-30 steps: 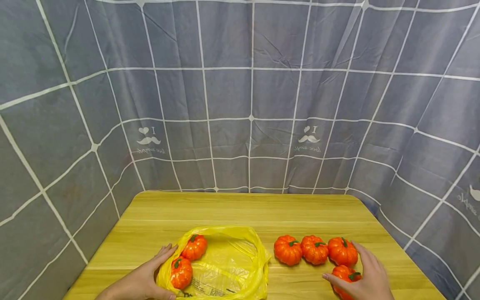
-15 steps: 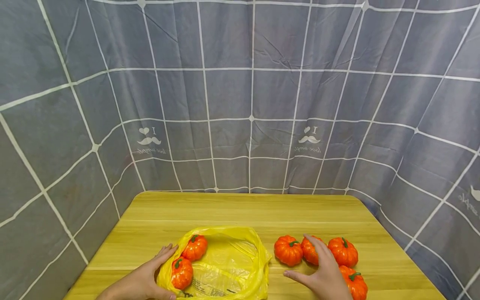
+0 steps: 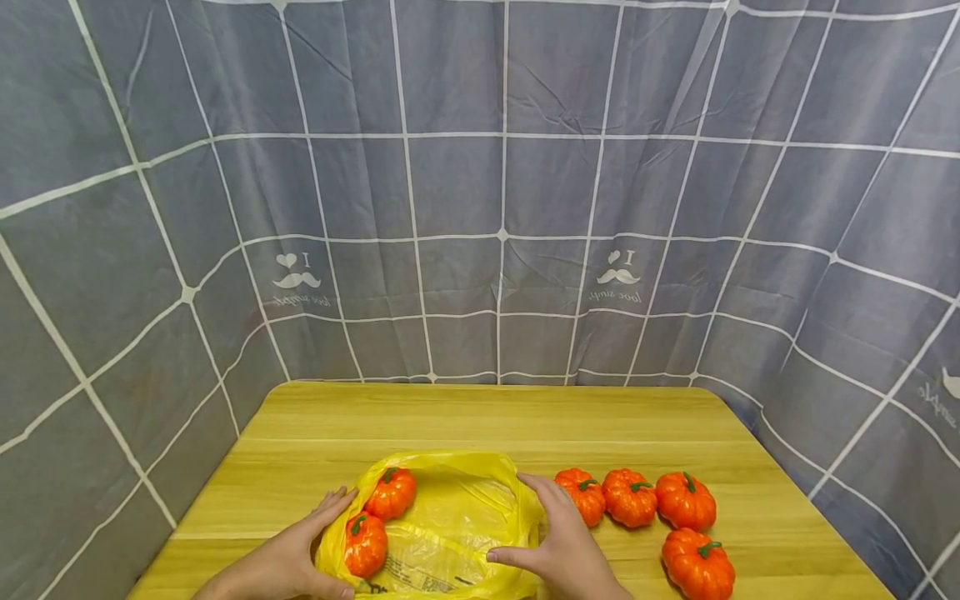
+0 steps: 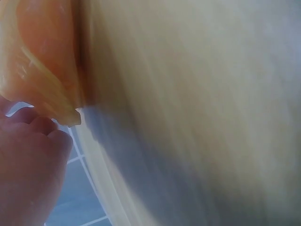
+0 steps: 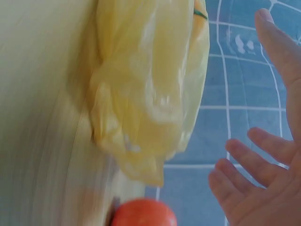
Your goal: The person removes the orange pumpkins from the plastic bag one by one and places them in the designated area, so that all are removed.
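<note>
A yellow plastic bag (image 3: pixel 450 546) lies on the table with its mouth spread wide. Two small orange pumpkins with green stems are inside its left side, the farther pumpkin (image 3: pixel 392 493) and the nearer pumpkin (image 3: pixel 366 546). My left hand (image 3: pixel 296 550) holds the bag's left side, fingers along the outside and thumb near the front edge. At the bag's right rim is my right hand (image 3: pixel 562 546), thumb and fingers spread, nothing held. The right wrist view shows that hand (image 5: pixel 263 174) open beside the bag (image 5: pixel 146 94).
Three pumpkins line up right of the bag: a left one (image 3: pixel 583 497), partly behind my right hand, a middle one (image 3: pixel 629 498) and a right one (image 3: pixel 686 502). Another pumpkin (image 3: pixel 698 565) sits in front of them. A grey checked curtain (image 3: pixel 465 192) surrounds the wooden table (image 3: pixel 495 417).
My right hand has left the front pumpkin at the right and moved left, past the row, to the bag's right rim. My left hand stays at the bag.
</note>
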Action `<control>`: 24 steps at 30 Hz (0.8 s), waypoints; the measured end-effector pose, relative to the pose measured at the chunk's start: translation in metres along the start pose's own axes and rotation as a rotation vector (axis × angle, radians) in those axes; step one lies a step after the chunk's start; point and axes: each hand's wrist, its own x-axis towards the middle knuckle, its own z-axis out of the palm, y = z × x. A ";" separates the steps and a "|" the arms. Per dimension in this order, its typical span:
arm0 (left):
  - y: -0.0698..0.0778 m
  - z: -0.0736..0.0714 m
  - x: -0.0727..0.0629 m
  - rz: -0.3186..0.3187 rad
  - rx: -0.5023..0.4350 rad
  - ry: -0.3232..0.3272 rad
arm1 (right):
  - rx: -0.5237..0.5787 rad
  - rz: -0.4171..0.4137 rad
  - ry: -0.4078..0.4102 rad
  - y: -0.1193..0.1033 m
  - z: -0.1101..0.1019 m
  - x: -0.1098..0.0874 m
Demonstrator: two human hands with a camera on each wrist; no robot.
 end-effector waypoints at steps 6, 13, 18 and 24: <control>0.002 0.000 0.000 -0.006 -0.011 -0.010 | 0.035 -0.017 -0.037 -0.008 0.018 0.006; 0.004 -0.002 -0.001 -0.032 -0.024 -0.022 | 0.089 -0.029 -0.096 -0.021 0.041 0.014; 0.004 -0.002 -0.001 -0.033 -0.023 -0.022 | 0.067 -0.049 -0.134 -0.032 0.054 0.019; 0.003 -0.001 -0.001 -0.025 -0.038 -0.020 | 0.060 -0.035 -0.195 -0.046 0.068 0.026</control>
